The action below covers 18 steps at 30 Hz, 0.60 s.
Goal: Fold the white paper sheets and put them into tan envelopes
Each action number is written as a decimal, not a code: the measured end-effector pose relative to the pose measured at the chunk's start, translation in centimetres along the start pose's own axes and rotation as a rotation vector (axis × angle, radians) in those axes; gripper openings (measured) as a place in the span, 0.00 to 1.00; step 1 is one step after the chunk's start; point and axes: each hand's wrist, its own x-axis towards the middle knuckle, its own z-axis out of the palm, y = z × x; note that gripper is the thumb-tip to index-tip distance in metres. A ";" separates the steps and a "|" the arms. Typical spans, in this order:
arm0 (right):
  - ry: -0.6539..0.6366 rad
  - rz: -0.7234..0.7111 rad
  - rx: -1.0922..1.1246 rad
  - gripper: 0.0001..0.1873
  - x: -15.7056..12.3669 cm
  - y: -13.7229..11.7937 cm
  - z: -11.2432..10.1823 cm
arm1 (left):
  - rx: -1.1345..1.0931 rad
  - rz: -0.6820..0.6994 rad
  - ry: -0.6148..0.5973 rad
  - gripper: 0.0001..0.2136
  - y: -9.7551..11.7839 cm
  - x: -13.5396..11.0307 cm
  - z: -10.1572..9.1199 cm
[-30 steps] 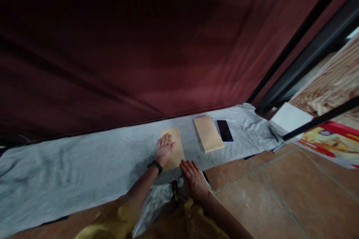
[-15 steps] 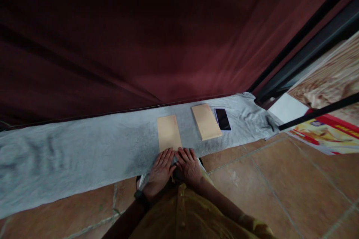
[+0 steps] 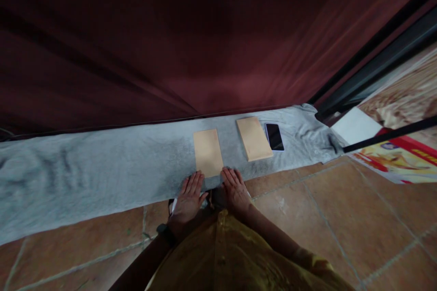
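Note:
A tan paper envelope lies flat on a grey plush cloth, straight in front of me. At its near left corner, my left hand rests flat with fingers stretched out. My right hand lies the same way by the near right corner, fingers extended. The fingertips touch or nearly touch the envelope's edges, and neither hand grasps anything. To the right, a stack of similar tan envelopes sits at a slant, with a dark-screened smartphone beside it.
A dark red curtain rises behind the cloth-covered strip. Black metal bars and a red and yellow printed box stand at the right. Brown floor tiles lie below the cloth's near edge.
My hands have moved apart, from close together at the envelope's near edge to its two near corners. The whole view has shifted slightly, so the cloth and envelopes appear higher.

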 end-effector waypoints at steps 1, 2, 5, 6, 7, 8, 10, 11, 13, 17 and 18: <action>0.005 -0.010 -0.002 0.30 0.2 -0.4 0.1 | 0.003 -0.003 -0.006 0.31 0.3 0.2 -0.1; 0.006 -0.027 0.000 0.30 0.4 -0.8 0.2 | 0.006 -0.005 -0.012 0.31 0.6 0.4 -0.2; -0.019 -0.096 0.030 0.30 1.0 -2.1 0.8 | -0.006 0.003 -0.045 0.30 1.7 1.0 -0.4; -0.027 -0.108 0.040 0.30 1.1 -2.4 1.0 | -0.019 0.007 -0.057 0.29 1.9 1.1 -0.4; -0.033 -0.106 0.046 0.30 1.2 -2.5 1.2 | -0.034 0.012 -0.065 0.29 2.0 1.2 -0.3; -0.035 -0.096 0.048 0.30 1.1 -2.6 1.3 | -0.050 0.017 -0.068 0.29 2.0 1.2 -0.2; -0.030 -0.064 0.049 0.30 0.9 -2.4 1.2 | -0.073 0.017 -0.065 0.29 1.8 1.1 0.0; -0.026 -0.049 0.048 0.29 0.7 -2.2 1.0 | -0.076 0.019 -0.062 0.29 1.6 0.9 0.1; -0.022 -0.024 0.045 0.28 0.4 -1.7 0.5 | -0.071 0.025 -0.056 0.29 1.2 0.6 0.2; -0.022 -0.006 0.049 0.30 -0.2 -0.9 -0.5 | -0.046 0.011 -0.056 0.28 0.5 0.2 0.0; -0.018 0.003 0.058 0.30 -0.2 -0.8 -0.6 | -0.043 0.005 -0.060 0.27 0.4 0.3 -0.1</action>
